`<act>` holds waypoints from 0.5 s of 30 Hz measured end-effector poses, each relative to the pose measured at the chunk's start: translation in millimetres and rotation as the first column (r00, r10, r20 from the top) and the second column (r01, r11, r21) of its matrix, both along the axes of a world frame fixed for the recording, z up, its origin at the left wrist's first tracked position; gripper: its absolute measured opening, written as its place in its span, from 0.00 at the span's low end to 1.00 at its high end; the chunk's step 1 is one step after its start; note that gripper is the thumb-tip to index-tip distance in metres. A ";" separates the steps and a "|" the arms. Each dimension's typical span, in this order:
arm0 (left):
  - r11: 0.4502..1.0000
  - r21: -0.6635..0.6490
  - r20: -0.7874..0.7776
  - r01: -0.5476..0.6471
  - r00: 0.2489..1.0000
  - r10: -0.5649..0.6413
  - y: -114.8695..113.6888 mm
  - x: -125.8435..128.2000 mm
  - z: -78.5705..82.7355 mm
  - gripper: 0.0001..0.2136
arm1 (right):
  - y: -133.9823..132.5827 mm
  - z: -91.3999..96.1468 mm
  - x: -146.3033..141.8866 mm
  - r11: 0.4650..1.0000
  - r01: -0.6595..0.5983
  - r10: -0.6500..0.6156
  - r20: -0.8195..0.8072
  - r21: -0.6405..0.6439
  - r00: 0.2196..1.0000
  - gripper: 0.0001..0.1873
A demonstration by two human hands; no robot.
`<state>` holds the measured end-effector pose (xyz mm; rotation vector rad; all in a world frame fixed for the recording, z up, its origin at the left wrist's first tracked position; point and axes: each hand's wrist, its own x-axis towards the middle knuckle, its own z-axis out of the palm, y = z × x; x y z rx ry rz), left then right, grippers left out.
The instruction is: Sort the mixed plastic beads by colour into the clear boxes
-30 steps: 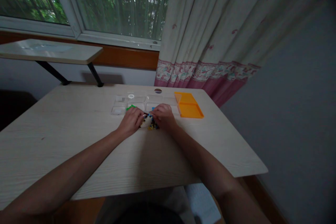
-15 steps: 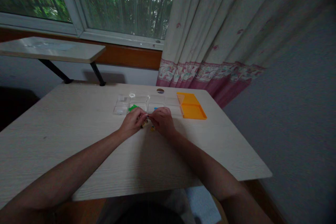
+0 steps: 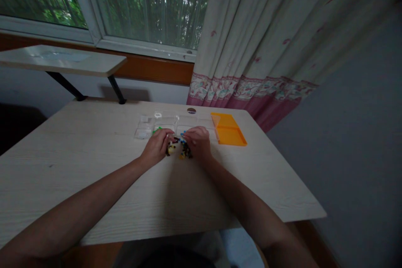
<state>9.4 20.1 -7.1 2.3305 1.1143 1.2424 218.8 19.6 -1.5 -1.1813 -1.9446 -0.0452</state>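
Observation:
My left hand [image 3: 156, 145] is closed in a pinch, with a small dark piece [image 3: 176, 139] sticking out at its fingertips. Across from it, my right hand [image 3: 198, 141] has its fingers curled together; what they hold, if anything, is too small to make out. Small blue pieces [image 3: 182, 133] show right by its fingertips. Under the hands lie a yellow-and-black cluster [image 3: 171, 148] and a pile of dark and yellow pieces [image 3: 186, 150]. Green pieces [image 3: 157, 129] sit in a clear compartment tray [image 3: 166, 120] behind my left hand.
An open orange case [image 3: 230, 130] lies right of the clear tray on the pale wooden table [image 3: 125, 188]. A small round brown-and-white disc [image 3: 191, 110] is near the back edge. At the back left stands a raised shelf [image 3: 63, 59]; a curtain [image 3: 251, 50] hangs behind the table.
My hands have drawn apart; the fingertips met before and now a gap shows between them. Blue pieces and the dark pile beneath have come into sight.

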 end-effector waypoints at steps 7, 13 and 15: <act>0.991 0.133 -0.189 0.016 0.982 0.010 1.6 -1.4 0.7 0.10 | 18.9 -15.0 17.2 0.978 0.207 -0.207 -0.062 0.006 0.976 0.06; 0.986 0.161 -0.309 0.034 0.951 0.017 -0.9 2.1 -0.5 0.11 | 19.9 -19.3 13.6 0.970 0.244 -0.242 0.059 -0.021 0.968 0.07; 0.984 0.176 -0.342 0.026 0.939 0.036 -1.5 3.7 -0.5 0.11 | 19.9 -19.4 13.0 0.969 0.246 -0.244 0.067 -0.025 0.968 0.08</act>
